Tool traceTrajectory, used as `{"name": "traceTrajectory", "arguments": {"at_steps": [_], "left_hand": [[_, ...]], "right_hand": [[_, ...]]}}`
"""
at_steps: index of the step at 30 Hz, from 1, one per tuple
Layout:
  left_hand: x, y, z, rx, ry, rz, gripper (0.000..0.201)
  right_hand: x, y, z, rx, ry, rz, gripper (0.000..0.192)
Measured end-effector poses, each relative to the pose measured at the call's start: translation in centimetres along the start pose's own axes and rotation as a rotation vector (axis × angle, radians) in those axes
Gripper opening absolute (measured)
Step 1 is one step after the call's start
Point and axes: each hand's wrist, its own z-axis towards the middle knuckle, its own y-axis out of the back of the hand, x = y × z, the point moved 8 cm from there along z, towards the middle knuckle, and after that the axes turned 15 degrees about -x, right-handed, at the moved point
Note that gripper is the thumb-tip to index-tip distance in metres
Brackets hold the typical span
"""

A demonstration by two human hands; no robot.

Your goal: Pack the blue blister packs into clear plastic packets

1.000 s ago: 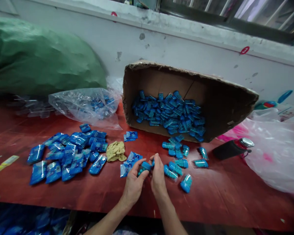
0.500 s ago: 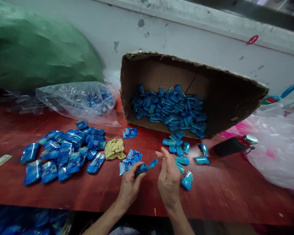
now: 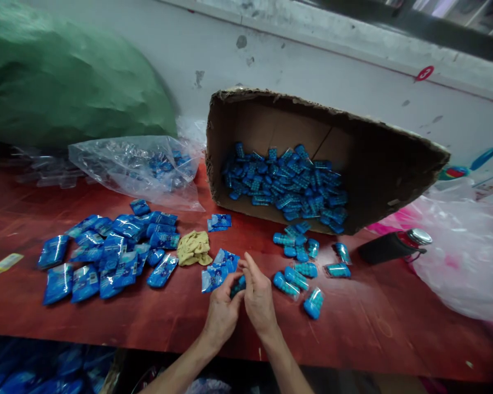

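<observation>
1. The person's left hand (image 3: 223, 311) is bare, with no glove, ring or watch in view.
2. The person's right hand (image 3: 258, 299) is likewise bare, and its wrist carries no band.
3. Both forearms are uncovered down to the lower edge of the view; no sleeve or cuff shows.

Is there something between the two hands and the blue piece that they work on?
No. The left hand and the right hand already close together around the small blue piece, fingers touching it, above the red table. Nothing lies between.
</observation>
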Motion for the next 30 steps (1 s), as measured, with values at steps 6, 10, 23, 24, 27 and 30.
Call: {"name": "traceTrajectory", "arguments": {"at_steps": [6, 10, 23, 24, 27, 30], "left_hand": [[0.0, -0.2, 0.0, -0.044, 0.032, -0.042, 0.025], [0.2, 0.3, 0.3, -0.057, 0.101, -0.14, 0.025], [1.7, 1.0, 0.2, 0.03, 0.282, -0.193, 0.035], [1.4, 1.1, 0.1, 0.055, 0.257, -0.182, 0.034], [0.7, 1.5, 0.1, 0.084, 0.231, -0.173, 0.037], [0.0, 1.6, 0.0, 0.096, 0.267, -0.215, 0.043]], "right_hand": [[1.1, -1.1, -0.3, 0.111, 0.126, -0.14, 0.04], [2.6, 2.2, 0.2, -0.011, 0.145, -0.068, 0.046], [-0.4, 1.3, -2.2, 0.1, -0.154, 0.078, 0.056], [0.4, 0.7, -2.3, 0.181, -0.086, 0.049, 0.062], [1.8, 0.1, -2.6, 0.313, 0.119, -0.095, 0.078], [2.6, 0.0, -2.6, 0.319, 0.257, -0.214, 0.082]]}}
